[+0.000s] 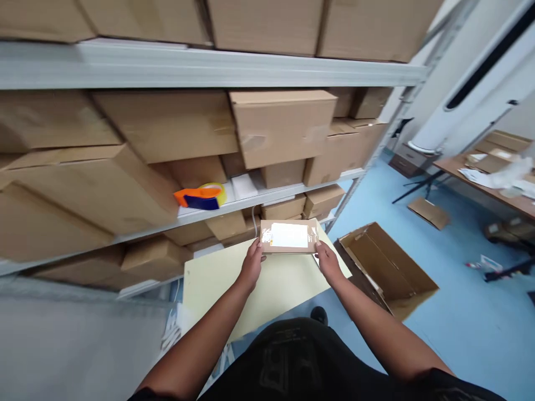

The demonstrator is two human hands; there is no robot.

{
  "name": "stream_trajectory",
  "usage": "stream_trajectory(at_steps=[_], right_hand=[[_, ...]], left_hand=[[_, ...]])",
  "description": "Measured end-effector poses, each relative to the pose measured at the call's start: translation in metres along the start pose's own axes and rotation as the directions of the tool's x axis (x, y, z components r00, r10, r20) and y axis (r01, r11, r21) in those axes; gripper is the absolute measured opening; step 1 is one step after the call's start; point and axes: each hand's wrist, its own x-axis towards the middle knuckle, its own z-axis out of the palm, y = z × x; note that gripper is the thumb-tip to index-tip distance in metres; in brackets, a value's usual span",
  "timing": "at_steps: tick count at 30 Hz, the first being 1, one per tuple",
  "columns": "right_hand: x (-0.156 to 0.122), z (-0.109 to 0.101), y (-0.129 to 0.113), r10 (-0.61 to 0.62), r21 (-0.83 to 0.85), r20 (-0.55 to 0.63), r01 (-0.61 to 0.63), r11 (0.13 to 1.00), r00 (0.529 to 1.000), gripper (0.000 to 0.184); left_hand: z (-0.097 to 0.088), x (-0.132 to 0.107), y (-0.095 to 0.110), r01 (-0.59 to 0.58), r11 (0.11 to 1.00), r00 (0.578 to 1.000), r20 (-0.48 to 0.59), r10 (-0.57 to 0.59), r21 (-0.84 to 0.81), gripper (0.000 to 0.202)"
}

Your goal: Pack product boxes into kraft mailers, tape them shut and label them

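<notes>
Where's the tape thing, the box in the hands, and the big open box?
Tape dispenser (203, 202), head view: its blue side.
Held box (290, 235), head view: its white label.
Big open box (397, 260), head view: an inner wall.

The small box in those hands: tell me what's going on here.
A person's left hand and right hand hold a small cardboard box by opposite ends, above a pale table. The box's white label faces the camera. A tape dispenser lies on the shelf, and a large open box stands right of the table.
</notes>
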Motion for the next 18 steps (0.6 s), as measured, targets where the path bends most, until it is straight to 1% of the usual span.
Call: stream_trajectory(at_steps=[1,3,5,7,11,13,15,16,18], right_hand=[[0.002,-0.018,0.004,0.003,0.02,-0.044,-0.003,1.0,0.999,0.068],[0.003,-0.058,0.015,0.026,0.067,-0.129,-0.017,0.998,0.991,0.069],[0.003,-0.103,0.031,0.053,0.093,-0.23,-0.032,0.995,0.972,0.071],[0.003,-0.152,0.051,0.082,0.103,-0.33,-0.05,0.993,0.94,0.074],[0.0,-0.254,0.092,0.136,0.068,-0.5,-0.117,0.991,0.856,0.075],[-0.002,-0.299,0.109,0.15,0.048,-0.559,-0.149,0.988,0.815,0.074],[-0.002,-0.336,0.122,0.16,0.05,-0.591,-0.162,0.985,0.791,0.071],[-0.001,-0.35,0.128,0.165,0.056,-0.599,-0.165,0.985,0.783,0.07],[0.004,-0.373,0.14,0.174,0.069,-0.603,-0.166,0.984,0.779,0.068]], left_hand=[[0.02,0.007,0.007,-0.012,1.0,0.999,0.05,0.011,0.016,0.055],[0.067,0.021,0.019,-0.04,0.998,0.987,0.157,0.031,0.054,0.055],[0.125,0.033,0.028,-0.071,0.993,0.963,0.266,0.044,0.091,0.055],[0.189,0.041,0.033,-0.105,0.987,0.925,0.377,0.051,0.124,0.056],[0.322,0.048,0.028,-0.207,0.961,0.824,0.562,0.072,0.18,0.057],[0.383,0.049,0.022,-0.233,0.955,0.775,0.628,0.068,0.184,0.057],[0.435,0.049,0.016,-0.235,0.955,0.742,0.667,0.058,0.179,0.058],[0.457,0.05,0.013,-0.235,0.956,0.73,0.681,0.055,0.175,0.059],[0.494,0.054,0.009,-0.236,0.956,0.715,0.697,0.051,0.172,0.06]])
